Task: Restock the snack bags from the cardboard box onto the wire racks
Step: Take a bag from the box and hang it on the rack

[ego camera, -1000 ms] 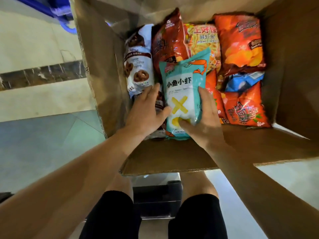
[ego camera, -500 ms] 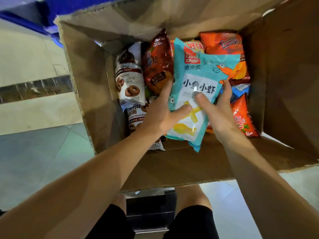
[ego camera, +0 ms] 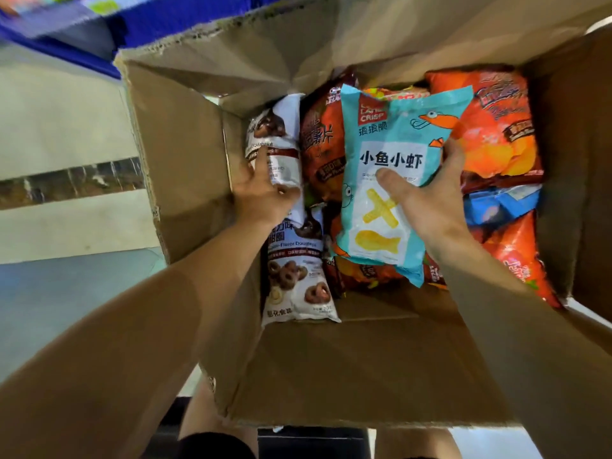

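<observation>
An open cardboard box (ego camera: 364, 366) in front of me holds several snack bags. My right hand (ego camera: 430, 207) grips a teal fish-and-shrimp crisp bag (ego camera: 390, 137), thumb on its front and fingers behind its right edge, and holds it lifted above the other bags. My left hand (ego camera: 261, 197) reaches into the box's left side and grips a white doughnut snack bag (ego camera: 281, 127). A second white doughnut bag (ego camera: 298, 283) lies just below it. No wire rack is in view.
A dark red chip bag (ego camera: 321, 144), an orange chip bag (ego camera: 496, 127), a blue bag (ego camera: 496, 207) and a red-orange bag (ego camera: 520, 260) fill the box. A blue shelf base (ego camera: 82, 38) stands beyond the box at top left. Tiled floor lies to the left.
My left hand let go of the teal bag and moved left onto the white doughnut bag. My right hand lifted the teal bag higher and now holds it alone.
</observation>
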